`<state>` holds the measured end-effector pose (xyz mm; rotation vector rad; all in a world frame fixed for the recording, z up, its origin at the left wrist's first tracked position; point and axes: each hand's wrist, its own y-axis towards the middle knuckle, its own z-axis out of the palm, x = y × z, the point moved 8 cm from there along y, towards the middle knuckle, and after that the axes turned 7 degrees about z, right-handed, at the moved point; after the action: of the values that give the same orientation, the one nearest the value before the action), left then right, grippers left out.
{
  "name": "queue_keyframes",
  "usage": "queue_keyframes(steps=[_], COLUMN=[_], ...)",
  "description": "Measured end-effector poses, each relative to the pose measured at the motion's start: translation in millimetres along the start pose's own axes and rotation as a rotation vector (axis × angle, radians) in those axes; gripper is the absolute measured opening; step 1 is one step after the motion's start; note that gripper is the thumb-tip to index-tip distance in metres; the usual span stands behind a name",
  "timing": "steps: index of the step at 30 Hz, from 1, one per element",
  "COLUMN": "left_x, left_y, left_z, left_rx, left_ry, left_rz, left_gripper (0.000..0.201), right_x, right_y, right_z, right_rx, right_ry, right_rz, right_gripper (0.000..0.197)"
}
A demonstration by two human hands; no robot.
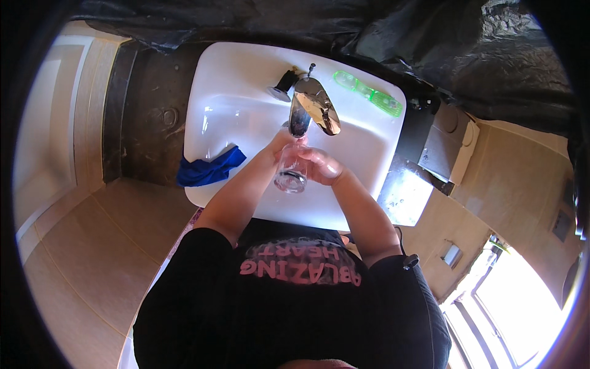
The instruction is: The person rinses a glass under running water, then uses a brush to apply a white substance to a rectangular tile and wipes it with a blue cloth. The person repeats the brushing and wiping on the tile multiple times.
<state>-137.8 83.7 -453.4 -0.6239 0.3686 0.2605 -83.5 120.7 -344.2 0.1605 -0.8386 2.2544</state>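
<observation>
A clear drinking glass (291, 174) is tilted over the white sink (246, 117), just below the spout of a shiny metal faucet (314, 106). My left hand (283, 141) grips it near its far end, partly hidden behind the glass and the faucet. On the other side, my right hand (322, 165) curls round the glass with its fingers against the wall. Both hands look wet. Whether water is running is hard to make out.
A blue cloth (212, 168) hangs over the sink's left rim. Beside the faucet is a black round-based piece (283, 86). A green translucent plastic item (369, 94) lies on the back right ledge. Black plastic sheeting (270, 21) covers the area behind.
</observation>
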Motion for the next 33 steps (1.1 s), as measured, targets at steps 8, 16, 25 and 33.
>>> queue_keyframes(steps=[8, 16, 25, 33], left_x=[-15.2, -34.3, -100.1, -84.0], left_y=[-71.1, -86.7, -118.9, -99.7], left_z=[20.2, 1.4, 71.8, 19.6], left_rx=[-0.19, -0.382, -0.349, -0.444], left_ry=[-0.105, 0.314, 1.95, 0.872], left_rz=[-0.308, 0.058, 0.858, 0.502], left_gripper=[0.045, 0.053, 0.075, 0.074], right_x=[6.6, 11.5, 7.2, 18.8], right_y=[15.7, 49.3, 67.2, 61.1], right_z=[-46.2, -64.5, -42.1, -53.5], right_rx=[-0.304, -0.232, -0.059, -0.411], right_ry=[-0.319, -0.064, 0.363, 0.217], right_rz=[-0.048, -0.251, -0.017, -0.297], right_gripper=[0.056, 0.04, 0.031, 0.04])
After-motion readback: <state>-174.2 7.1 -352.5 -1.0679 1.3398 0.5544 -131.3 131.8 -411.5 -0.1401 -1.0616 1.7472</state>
